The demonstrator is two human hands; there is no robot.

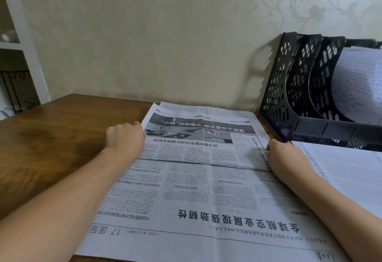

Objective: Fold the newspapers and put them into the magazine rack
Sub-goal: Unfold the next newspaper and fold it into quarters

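Lying flat across the wooden bench [51, 137], the newspaper [196, 189] is spread in front of the person, its far half folded back toward them so that a page with a dark illustrated banner faces up and the near half shows a large headline upside down. The left hand [124, 137] sits at the left edge of the folded part, knuckles up and fingers curled under against the paper's edge — whether they pinch the sheet cannot be told from this angle. The right hand [279, 154] sits at the right edge of the same fold, its fingers also bent down onto the paper, the grip itself hidden.

Just right of that hand, a second newspaper [341, 168] lies on the bench, partly under the right forearm. Behind it, at the bench's far right against the wall, stands the black perforated magazine rack [299, 75] with several upright dividers — a curved bundle of printed paper [357, 80] already leans in its rightmost compartment. The wall [144, 34] behind is pale with a faint floral pattern, and a white shelf unit [18, 34] stands at far left.
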